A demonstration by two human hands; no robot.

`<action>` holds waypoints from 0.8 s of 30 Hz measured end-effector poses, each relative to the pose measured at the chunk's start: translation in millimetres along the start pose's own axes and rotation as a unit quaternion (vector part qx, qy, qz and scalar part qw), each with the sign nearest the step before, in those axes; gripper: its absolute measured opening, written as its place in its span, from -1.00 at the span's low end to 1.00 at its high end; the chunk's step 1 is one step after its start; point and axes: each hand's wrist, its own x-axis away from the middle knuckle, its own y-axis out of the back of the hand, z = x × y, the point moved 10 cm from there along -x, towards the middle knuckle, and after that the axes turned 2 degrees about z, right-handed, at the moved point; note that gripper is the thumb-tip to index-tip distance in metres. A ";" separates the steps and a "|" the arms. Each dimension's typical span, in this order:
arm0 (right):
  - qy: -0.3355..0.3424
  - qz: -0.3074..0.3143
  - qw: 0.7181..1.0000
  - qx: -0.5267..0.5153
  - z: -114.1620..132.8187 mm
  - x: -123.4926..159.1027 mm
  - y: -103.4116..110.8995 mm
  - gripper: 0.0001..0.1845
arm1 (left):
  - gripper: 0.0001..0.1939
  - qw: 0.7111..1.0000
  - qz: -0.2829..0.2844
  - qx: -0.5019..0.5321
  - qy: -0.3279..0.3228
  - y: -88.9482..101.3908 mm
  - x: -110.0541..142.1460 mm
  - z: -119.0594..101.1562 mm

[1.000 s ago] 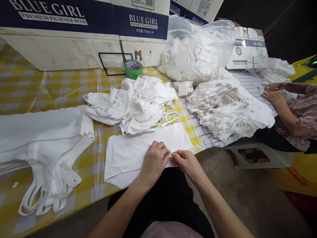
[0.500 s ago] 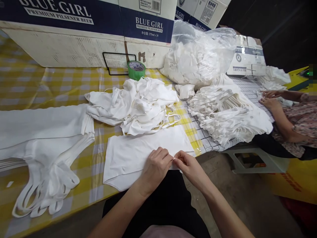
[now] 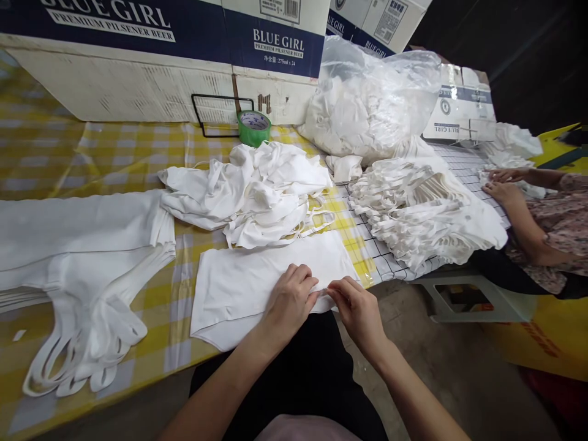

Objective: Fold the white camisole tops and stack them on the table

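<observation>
A white camisole (image 3: 239,288) lies flat at the table's front edge, its near right part under my hands. My left hand (image 3: 291,300) rests over it, thumb and fingers pinched at the garment's edge. Close beside it, my right hand (image 3: 358,303) pinches the same edge; a short bit of white fabric shows between the two sets of fingertips. The exact bit in each pinch is mostly hidden by the fingers. Just behind lies a crumpled heap of white camisoles (image 3: 257,190) with thin straps. To the left is a neat stack of white camisoles (image 3: 82,233), straps hanging toward me.
Green tape (image 3: 254,128) and a black wire frame (image 3: 197,116) stand before a large beer carton (image 3: 138,79). A clear plastic bag (image 3: 367,104) of white cloth and a thick pile of white garments (image 3: 427,208) sit right. At far right are another person's hands (image 3: 505,187).
My fingertips have parted slightly, with a little fabric now showing between them. My right hand has turned and shifted a little to the right. The piles have not moved.
</observation>
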 end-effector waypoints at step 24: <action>0.102 0.079 0.991 0.026 32.3 -35.8 -6.1 -0.76 | -0.90 0.998 0.040 0.037 0.034 -2.7 -13.5 19.7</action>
